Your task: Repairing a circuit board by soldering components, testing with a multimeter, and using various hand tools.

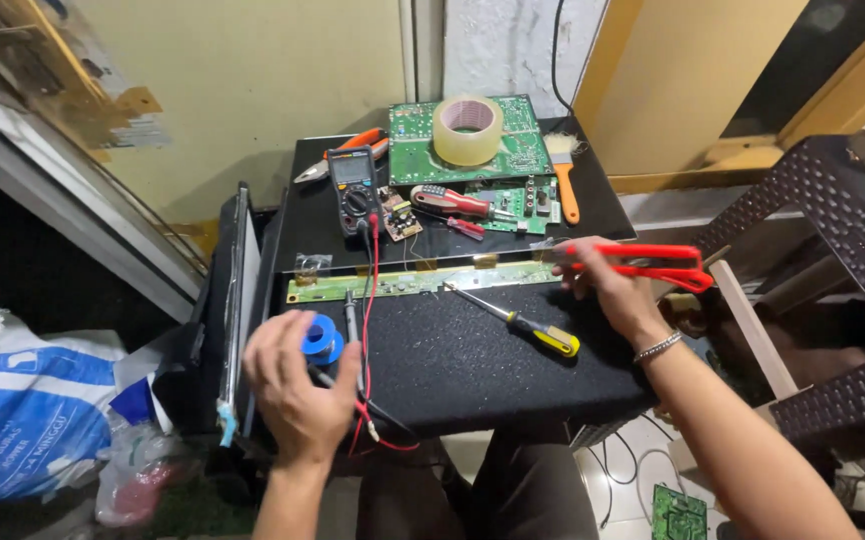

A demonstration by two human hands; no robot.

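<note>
My left hand rests at the near left corner of the black work surface, fingers curled narrow around the multimeter probes and their red and black leads, with a blue spool just beside the fingertips. My right hand sits at the right edge, fingers closed on a red-handled tool whose tip points toward the long green strip board lying across the middle of the surface.

I judge the probes light and stiff, best pinched on their insulated barrels, while the leads are limp and could snag. The red tool looks light and rigid; the handle is the safe place to hold it. The strip board seems thin, bendy and fragile, so I would touch it only at its edges.

The surface looks like matte dark fabric or felt, likely grippy. On it lie a yellow-handled screwdriver, a multimeter, a red screwdriver, a large green circuit board with a roll of tape on top, an orange-handled brush and orange pliers. A blue and white bag sits at the left, a dark perforated chair at the right, and a pale wall behind.
</note>
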